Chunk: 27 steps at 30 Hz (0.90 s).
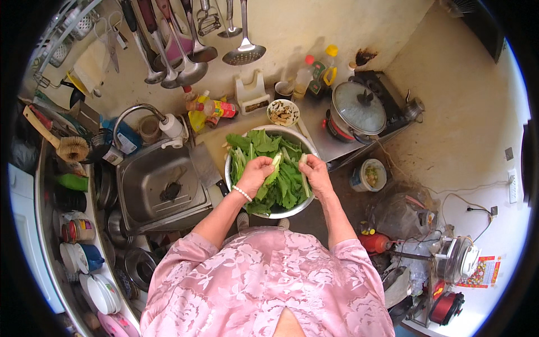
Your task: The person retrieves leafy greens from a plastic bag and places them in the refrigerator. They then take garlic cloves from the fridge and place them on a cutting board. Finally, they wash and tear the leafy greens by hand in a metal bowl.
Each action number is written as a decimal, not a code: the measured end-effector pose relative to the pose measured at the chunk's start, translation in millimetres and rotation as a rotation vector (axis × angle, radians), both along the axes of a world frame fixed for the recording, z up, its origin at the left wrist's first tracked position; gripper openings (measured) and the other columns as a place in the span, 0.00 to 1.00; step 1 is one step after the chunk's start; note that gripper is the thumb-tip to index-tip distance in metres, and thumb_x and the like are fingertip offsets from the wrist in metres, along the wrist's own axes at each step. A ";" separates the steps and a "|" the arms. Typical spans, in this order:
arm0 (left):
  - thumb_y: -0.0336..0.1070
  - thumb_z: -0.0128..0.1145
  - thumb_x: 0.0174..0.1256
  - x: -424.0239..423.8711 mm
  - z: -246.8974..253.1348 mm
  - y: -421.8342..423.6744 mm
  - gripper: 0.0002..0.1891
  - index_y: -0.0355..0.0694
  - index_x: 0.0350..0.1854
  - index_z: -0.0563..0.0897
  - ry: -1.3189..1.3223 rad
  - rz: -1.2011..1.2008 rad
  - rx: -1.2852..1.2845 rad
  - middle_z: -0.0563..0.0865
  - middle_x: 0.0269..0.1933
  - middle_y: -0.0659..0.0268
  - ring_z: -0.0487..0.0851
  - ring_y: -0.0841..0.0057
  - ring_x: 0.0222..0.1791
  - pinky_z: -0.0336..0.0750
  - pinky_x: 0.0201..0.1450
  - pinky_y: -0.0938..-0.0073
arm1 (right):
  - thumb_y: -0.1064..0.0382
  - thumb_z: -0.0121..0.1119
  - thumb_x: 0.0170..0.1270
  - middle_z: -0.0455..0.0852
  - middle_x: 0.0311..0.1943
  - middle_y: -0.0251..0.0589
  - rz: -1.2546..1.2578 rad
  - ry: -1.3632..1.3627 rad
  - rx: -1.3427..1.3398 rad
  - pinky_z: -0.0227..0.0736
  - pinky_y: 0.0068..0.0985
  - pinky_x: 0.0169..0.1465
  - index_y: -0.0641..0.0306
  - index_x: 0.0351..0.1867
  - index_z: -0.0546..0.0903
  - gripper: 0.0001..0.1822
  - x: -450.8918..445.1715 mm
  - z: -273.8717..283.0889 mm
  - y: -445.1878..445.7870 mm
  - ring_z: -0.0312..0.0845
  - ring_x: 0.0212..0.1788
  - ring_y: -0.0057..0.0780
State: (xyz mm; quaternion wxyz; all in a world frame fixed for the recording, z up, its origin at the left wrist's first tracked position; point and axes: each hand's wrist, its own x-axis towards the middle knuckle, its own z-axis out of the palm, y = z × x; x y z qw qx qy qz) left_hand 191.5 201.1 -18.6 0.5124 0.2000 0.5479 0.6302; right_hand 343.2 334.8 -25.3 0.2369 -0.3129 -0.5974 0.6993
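Note:
Over a wide metal basin (313, 147) full of leafy greens (263, 143), both of my hands hold pieces of the vegetable. Pinched in my left hand (254, 173), which has a beaded bracelet at the wrist, is a pale-green leaf stalk (276, 162). My right hand (315, 172) grips the thick end of another stalk (303, 158) by the basin's right side. Left of the basin lies a cleaver (206, 165) with a black handle. Behind the basin part of a cutting board (210, 137) shows, and a bowl of chopped food (283, 112) stands near its far edge.
A steel sink (162, 185) with a curved faucet (137, 107) is at left. A glass-lidded pot (358, 109) sits on a cooker with a red glow, at right. Bottles (324, 71) stand by the wall. Ladles (191, 73) hang above. A bucket (368, 175) is on the floor.

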 end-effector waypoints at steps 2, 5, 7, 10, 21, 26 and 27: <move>0.27 0.54 0.61 5.5 1.5 1.2 0.08 0.32 0.42 0.78 -0.078 -0.013 0.034 0.81 0.37 0.69 0.76 0.85 0.35 0.71 0.42 0.84 | 0.69 0.60 0.57 0.79 0.28 0.27 -0.004 0.142 -0.180 0.66 0.14 0.31 0.63 0.33 0.78 0.04 -9.9 5.3 -15.2 0.70 0.28 0.13; 0.28 0.55 0.62 14.7 -9.2 4.4 0.08 0.32 0.41 0.78 -0.040 -0.036 0.027 0.81 0.37 0.69 0.76 0.85 0.36 0.70 0.42 0.84 | 0.65 0.63 0.57 0.79 0.30 0.27 0.137 0.176 -0.310 0.67 0.14 0.29 0.62 0.38 0.78 0.09 -15.4 3.2 -25.2 0.72 0.29 0.13; 0.28 0.55 0.61 19.5 -12.3 5.9 0.06 0.33 0.38 0.78 0.045 0.006 0.034 0.80 0.31 0.70 0.76 0.85 0.29 0.71 0.30 0.85 | 0.65 0.61 0.58 0.79 0.29 0.26 0.137 0.119 -0.314 0.66 0.13 0.28 0.62 0.38 0.78 0.08 -15.8 -0.8 -24.6 0.71 0.28 0.12; 0.28 0.52 0.63 21.5 -4.9 3.3 0.06 0.34 0.39 0.78 0.147 -0.035 -0.049 0.80 0.29 0.69 0.75 0.85 0.24 0.70 0.25 0.84 | 0.66 0.58 0.60 0.78 0.27 0.26 0.113 0.031 -0.253 0.64 0.14 0.27 0.62 0.36 0.78 0.04 -16.1 2.4 -26.7 0.68 0.26 0.12; 0.29 0.48 0.66 15.5 12.2 -4.2 0.04 0.35 0.37 0.75 -0.079 -0.072 -0.080 0.78 0.24 0.68 0.73 0.85 0.18 0.66 0.18 0.86 | 0.63 0.50 0.65 0.76 0.26 0.29 -0.042 -0.068 -0.138 0.64 0.18 0.29 0.64 0.36 0.76 0.07 -8.6 4.3 -4.6 0.67 0.26 0.17; 0.31 0.52 0.64 38.7 -34.7 7.8 0.08 0.31 0.38 0.79 0.362 0.047 0.016 0.83 0.28 0.66 0.76 0.84 0.21 0.70 0.21 0.80 | 0.64 0.55 0.64 0.76 0.27 0.26 0.055 0.079 -0.191 0.61 0.14 0.28 0.61 0.39 0.77 0.06 -20.1 -2.5 -37.8 0.67 0.26 0.12; 0.31 0.55 0.60 38.8 -5.6 5.4 0.09 0.31 0.39 0.80 0.345 -0.088 -0.178 0.84 0.30 0.62 0.80 0.75 0.24 0.73 0.27 0.76 | 0.63 0.55 0.64 0.76 0.26 0.26 0.024 0.106 -0.141 0.61 0.14 0.27 0.61 0.39 0.77 0.06 -20.3 -14.6 -37.4 0.66 0.26 0.12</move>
